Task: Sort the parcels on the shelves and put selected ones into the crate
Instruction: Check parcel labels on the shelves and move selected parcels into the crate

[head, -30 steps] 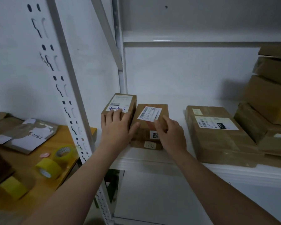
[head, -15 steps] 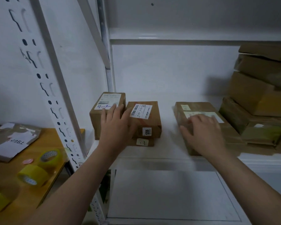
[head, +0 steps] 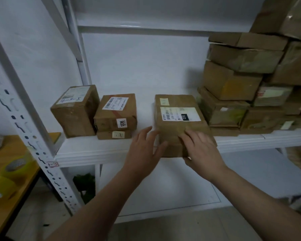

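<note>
Head: left hand [head: 142, 152], newly off small boxes [head: 115, 111], slack beside 220 parcel [head: 174, 129] (right hand [head: 202, 150] clamped on it)

The middle parcel [head: 115, 110] carries a small white sticker [head: 122, 122] on its front face reading "1206", set sideways; the fine print beside the barcode of its top label [head: 115, 103] is too small to read. The flat parcel [head: 177, 101] has a white shipping label [head: 180, 114] with "220" in white on a black patch and what looks like "220-220" next to the barcode. The handwriting on the left box [head: 75, 112] is blurred and cannot be made out.
</note>
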A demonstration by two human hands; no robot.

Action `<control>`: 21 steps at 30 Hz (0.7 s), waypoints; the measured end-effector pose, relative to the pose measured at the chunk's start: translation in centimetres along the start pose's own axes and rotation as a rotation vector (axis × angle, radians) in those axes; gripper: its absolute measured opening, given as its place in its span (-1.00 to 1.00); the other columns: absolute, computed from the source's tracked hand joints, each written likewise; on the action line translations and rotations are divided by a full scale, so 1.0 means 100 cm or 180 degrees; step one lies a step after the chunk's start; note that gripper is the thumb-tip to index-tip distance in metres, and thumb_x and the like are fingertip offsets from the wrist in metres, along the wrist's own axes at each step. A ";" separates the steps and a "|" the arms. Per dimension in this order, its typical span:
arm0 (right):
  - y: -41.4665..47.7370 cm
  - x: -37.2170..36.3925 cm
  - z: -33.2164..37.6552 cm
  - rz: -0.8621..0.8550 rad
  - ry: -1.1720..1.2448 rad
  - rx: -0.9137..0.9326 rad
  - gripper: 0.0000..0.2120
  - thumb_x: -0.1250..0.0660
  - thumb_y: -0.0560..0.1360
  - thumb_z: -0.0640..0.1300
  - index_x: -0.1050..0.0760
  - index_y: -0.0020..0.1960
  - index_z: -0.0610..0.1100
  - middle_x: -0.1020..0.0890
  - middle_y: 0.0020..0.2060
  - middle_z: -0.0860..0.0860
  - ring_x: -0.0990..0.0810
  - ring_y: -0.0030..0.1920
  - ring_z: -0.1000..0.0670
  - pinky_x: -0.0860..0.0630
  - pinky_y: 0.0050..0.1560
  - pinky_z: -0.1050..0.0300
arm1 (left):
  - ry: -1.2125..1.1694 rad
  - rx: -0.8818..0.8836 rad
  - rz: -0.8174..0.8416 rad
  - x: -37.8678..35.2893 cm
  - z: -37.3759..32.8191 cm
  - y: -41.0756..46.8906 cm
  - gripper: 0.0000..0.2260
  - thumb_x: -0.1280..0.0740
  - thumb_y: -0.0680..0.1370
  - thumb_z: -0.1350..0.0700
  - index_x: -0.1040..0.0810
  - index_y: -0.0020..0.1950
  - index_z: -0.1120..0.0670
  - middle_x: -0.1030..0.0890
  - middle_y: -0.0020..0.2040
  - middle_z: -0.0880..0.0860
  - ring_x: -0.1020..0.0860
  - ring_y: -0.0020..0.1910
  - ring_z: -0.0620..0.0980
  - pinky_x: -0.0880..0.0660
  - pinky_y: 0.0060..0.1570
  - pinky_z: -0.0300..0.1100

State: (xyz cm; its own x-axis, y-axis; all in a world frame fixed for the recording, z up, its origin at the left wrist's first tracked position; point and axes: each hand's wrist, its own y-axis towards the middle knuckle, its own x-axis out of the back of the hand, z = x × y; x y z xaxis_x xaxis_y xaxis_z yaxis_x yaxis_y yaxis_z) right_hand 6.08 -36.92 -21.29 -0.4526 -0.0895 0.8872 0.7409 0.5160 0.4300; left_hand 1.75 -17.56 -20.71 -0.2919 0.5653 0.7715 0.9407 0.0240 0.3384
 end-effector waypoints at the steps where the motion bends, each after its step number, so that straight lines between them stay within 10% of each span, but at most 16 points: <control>1: -0.003 -0.001 -0.001 -0.0091 0.0002 0.0122 -0.26 -0.64 0.06 -0.04 -0.51 0.20 -0.16 -0.59 0.10 -0.16 -0.60 0.00 -0.17 -0.54 -0.01 -0.04 | -0.0145 0.0120 -0.0018 -0.005 -0.004 -0.004 -0.50 -0.16 0.57 -0.18 -0.30 0.46 0.01 -0.27 0.48 0.04 -0.20 0.46 0.06 -0.25 0.38 -0.04; 12: -0.049 -0.001 0.013 -0.0848 0.0295 0.0681 -0.37 -0.52 0.28 0.06 -0.46 0.28 -0.14 -0.60 0.19 -0.15 -0.60 0.11 -0.13 -0.49 0.09 -0.07 | -0.3493 0.2060 -0.0674 -0.027 -0.050 -0.045 -0.27 -0.43 0.48 -0.04 -0.04 0.48 -0.06 -0.47 0.11 0.03 -0.54 0.03 -0.02 -0.53 0.17 0.03; 21: -0.068 0.032 -0.001 -0.0249 0.1984 0.0565 -0.48 -0.07 0.57 0.18 -0.49 0.34 -0.10 -0.46 0.37 -0.09 -0.43 0.34 -0.09 -0.31 0.29 0.02 | -0.2972 0.1439 -0.1513 0.005 -0.061 -0.087 -0.64 -0.46 0.46 0.12 -0.43 0.19 -0.05 -0.49 0.12 0.03 -0.52 0.11 0.06 -0.57 0.02 -0.04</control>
State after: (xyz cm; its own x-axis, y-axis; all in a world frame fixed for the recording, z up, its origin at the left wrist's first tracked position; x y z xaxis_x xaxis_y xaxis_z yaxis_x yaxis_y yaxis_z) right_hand -0.34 -40.77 -21.35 -0.0898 -0.5823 0.8080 0.6001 0.6158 0.5105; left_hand -7.63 -22.47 -19.96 -0.5706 0.8076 -0.1490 0.8006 0.5874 0.1182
